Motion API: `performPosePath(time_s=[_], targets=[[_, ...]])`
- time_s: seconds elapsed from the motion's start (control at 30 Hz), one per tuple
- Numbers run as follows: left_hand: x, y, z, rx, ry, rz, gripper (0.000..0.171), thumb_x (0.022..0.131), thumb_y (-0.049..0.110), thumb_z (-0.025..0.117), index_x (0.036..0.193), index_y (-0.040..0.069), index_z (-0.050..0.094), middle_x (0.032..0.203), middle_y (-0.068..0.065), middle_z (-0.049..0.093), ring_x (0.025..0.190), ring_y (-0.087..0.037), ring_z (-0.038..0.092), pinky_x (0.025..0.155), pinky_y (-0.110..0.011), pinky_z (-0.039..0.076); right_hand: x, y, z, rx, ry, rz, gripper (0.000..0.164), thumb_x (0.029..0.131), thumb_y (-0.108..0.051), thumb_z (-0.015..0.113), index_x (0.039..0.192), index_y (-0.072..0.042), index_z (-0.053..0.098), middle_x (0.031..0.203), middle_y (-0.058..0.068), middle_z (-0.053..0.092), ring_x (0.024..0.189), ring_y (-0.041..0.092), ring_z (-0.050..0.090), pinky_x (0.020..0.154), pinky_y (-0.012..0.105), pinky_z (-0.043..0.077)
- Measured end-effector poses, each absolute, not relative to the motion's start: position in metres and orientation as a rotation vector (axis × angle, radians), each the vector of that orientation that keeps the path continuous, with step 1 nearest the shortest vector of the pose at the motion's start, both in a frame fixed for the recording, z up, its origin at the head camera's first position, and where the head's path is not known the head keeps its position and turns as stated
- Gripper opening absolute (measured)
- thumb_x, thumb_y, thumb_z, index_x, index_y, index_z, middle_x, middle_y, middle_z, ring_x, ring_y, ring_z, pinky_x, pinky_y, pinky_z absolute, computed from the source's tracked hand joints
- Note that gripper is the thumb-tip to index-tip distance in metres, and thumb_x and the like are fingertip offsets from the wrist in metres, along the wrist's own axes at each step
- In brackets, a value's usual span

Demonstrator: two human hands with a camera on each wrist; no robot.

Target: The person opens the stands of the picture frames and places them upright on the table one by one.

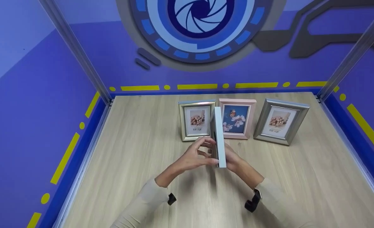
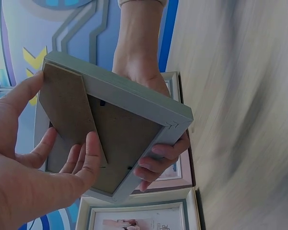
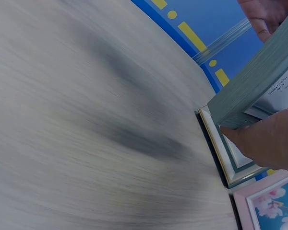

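A grey-green photo frame [image 1: 219, 136] is held up on edge over the table, its brown back with a hinged stand [image 2: 69, 100] facing left. My right hand [image 1: 233, 156] grips it from the front side, fingers [image 2: 158, 163] wrapped round one edge onto the back rim and thumb on the front. On the back side, my left hand [image 1: 196, 155] has its bent fingers and thumb at the stand, with the thumb by the frame's near edge. In the right wrist view a print with lettering [image 3: 283, 88] shows in the front.
Behind the hands stand a gold photo frame [image 1: 182, 123], a pink photo frame [image 1: 252, 120] with a bird-and-blossom picture, and a silver photo frame [image 1: 293, 129] to the right. Blue-purple panels [image 1: 95, 57] enclose the wooden table [image 1: 126, 142] at the back and sides.
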State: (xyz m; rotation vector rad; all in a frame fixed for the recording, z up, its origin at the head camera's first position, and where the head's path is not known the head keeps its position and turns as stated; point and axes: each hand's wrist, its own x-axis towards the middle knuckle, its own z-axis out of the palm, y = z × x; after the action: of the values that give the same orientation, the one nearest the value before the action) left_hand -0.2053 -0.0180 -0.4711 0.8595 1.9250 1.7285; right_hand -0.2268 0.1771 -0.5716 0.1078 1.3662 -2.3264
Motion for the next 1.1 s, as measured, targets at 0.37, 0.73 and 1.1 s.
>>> performPosePath(time_s=[0.37, 0.73, 1.1], targets=[[-0.206, -0.026, -0.472, 0.750, 1.866, 1.718, 0.060, 0.084, 0.002, 0.066, 0.138, -0.003, 0.039, 0.141, -0.026, 0.038, 0.122, -0.050, 0.043, 0.095, -0.050, 0.046, -0.233, 0.178, -0.575, 0.154, 1.251, -2.312, 0.027, 0.103, -0.019, 0.034, 0.092, -0.012, 0.057, 0.080, 0.001, 0.061, 0.075, 0.015, 0.056, 0.068, 0.030, 0.046], [-0.211, -0.036, -0.470, 0.771, 1.918, 1.685, 0.056, 0.085, -0.010, 0.053, 0.139, -0.007, 0.039, 0.141, -0.024, 0.044, 0.122, -0.041, 0.047, 0.099, -0.053, 0.041, -0.235, 0.181, -0.576, 0.186, 1.170, -2.349, 0.030, 0.104, -0.023, 0.028, 0.096, -0.009, 0.053, 0.080, 0.002, 0.060, 0.075, 0.016, 0.056, 0.080, 0.038, 0.043], [-0.214, -0.051, -0.468, 0.803, 2.008, 1.714, 0.047, 0.085, -0.010, 0.046, 0.132, -0.010, 0.046, 0.132, -0.028, 0.050, 0.120, -0.041, 0.049, 0.092, -0.036, 0.048, -0.230, 0.186, -0.575, 0.116, 1.119, -2.332, 0.024, 0.103, -0.026, 0.037, 0.112, -0.005, 0.044, 0.099, 0.008, 0.055, 0.089, 0.021, 0.051, 0.078, 0.034, 0.043]])
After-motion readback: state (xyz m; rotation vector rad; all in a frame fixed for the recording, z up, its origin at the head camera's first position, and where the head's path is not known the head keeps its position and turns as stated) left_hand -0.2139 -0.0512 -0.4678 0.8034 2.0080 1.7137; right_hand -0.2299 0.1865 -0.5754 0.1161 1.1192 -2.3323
